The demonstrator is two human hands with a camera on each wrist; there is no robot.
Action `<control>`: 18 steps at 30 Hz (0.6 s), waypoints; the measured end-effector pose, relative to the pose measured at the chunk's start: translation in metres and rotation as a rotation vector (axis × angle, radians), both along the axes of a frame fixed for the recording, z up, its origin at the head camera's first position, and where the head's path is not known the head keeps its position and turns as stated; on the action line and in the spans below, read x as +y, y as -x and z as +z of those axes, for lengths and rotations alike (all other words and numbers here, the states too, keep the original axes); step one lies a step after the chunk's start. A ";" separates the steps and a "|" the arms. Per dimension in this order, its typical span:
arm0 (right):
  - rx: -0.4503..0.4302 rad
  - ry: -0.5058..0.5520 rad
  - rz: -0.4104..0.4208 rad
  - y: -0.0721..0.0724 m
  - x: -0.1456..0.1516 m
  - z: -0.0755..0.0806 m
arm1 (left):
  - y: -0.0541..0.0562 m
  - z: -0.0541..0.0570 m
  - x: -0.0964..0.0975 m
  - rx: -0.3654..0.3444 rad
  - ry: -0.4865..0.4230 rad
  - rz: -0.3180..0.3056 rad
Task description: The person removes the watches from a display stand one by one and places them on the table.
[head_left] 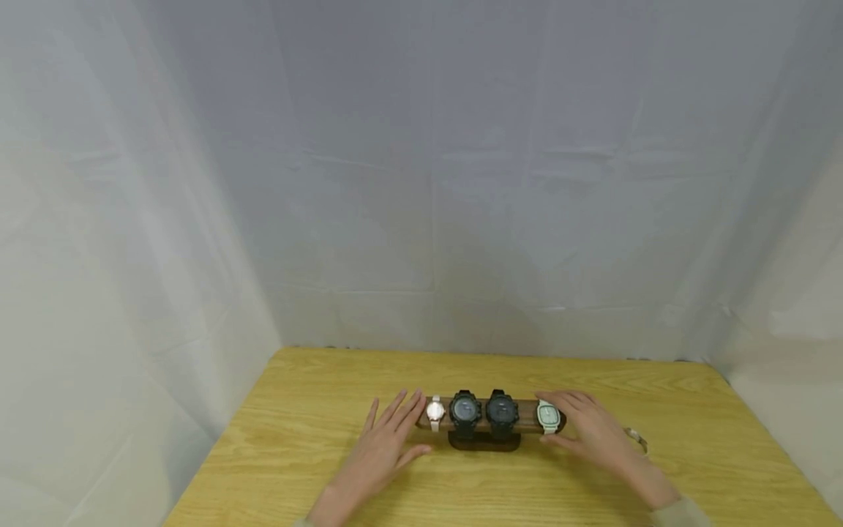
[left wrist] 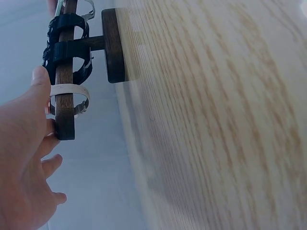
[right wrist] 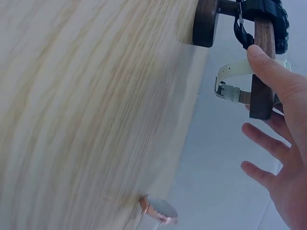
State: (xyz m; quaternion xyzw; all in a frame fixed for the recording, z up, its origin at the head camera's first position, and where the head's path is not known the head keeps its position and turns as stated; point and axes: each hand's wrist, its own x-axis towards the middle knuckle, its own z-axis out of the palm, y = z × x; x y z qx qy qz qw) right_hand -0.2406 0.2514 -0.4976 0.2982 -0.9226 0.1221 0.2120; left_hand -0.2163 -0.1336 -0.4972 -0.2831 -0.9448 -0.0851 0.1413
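Note:
A dark wooden watch stand (head_left: 528, 415) has a horizontal bar on a short foot (left wrist: 113, 45). Strapped round the bar are a small watch with a white strap (head_left: 435, 411), two black watches (head_left: 465, 410) (head_left: 503, 411) and a pale green watch (head_left: 548, 415) at the right end. My left hand (head_left: 382, 446) is spread at the bar's left end, fingertips by the white-strapped watch, thumb lower and apart from the other fingers. With thumb and forefinger, my right hand (head_left: 593, 432) pinches the pale green watch across the bar; its other fingers (right wrist: 261, 175) are loosely extended.
Another watch, with a metallic band (head_left: 636, 439), lies on the wooden table (head_left: 296, 424) just right of my right hand. Pale cloth (head_left: 421, 219) hangs behind the table and on both sides.

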 end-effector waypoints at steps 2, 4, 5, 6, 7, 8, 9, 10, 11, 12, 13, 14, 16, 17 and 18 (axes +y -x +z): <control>-0.015 0.004 -0.013 -0.001 0.004 0.000 | 0.000 0.000 0.000 -0.003 0.001 -0.001; -0.022 0.008 -0.025 -0.001 0.008 -0.001 | 0.000 0.000 0.000 -0.005 0.002 -0.002; -0.016 0.009 -0.027 -0.001 0.010 -0.002 | 0.000 0.001 0.000 -0.008 0.003 -0.001; -0.006 0.010 -0.026 -0.001 0.012 -0.002 | 0.000 0.001 0.000 -0.011 0.002 0.000; 0.006 0.012 -0.025 0.000 0.013 -0.003 | 0.000 0.002 0.000 -0.011 0.005 0.001; 0.015 0.017 -0.021 0.000 0.016 -0.004 | 0.000 0.002 -0.001 -0.008 0.007 0.002; 0.028 0.019 -0.014 0.000 0.018 -0.004 | 0.000 0.002 -0.001 -0.008 0.009 0.004; 0.042 0.022 -0.007 0.001 0.020 -0.004 | -0.001 0.003 -0.001 -0.008 0.012 0.006; 0.054 0.027 -0.002 0.001 0.023 -0.004 | -0.001 0.003 -0.002 -0.005 0.015 0.008; 0.061 0.033 0.002 0.000 0.025 -0.004 | -0.001 0.003 -0.002 -0.001 0.016 0.008; 0.064 0.040 0.004 0.000 0.028 -0.003 | -0.001 0.003 -0.002 0.005 0.018 0.008; 0.069 0.046 0.005 -0.001 0.032 -0.002 | -0.001 0.003 -0.002 0.007 0.020 0.009; 0.086 0.054 0.001 -0.004 0.039 0.000 | -0.002 0.003 -0.002 0.010 0.017 0.006; 0.092 0.060 -0.002 -0.005 0.043 0.001 | -0.002 0.003 -0.002 0.012 0.015 0.005; 0.099 0.066 -0.003 -0.007 0.047 0.002 | -0.002 0.003 -0.002 0.011 0.012 0.004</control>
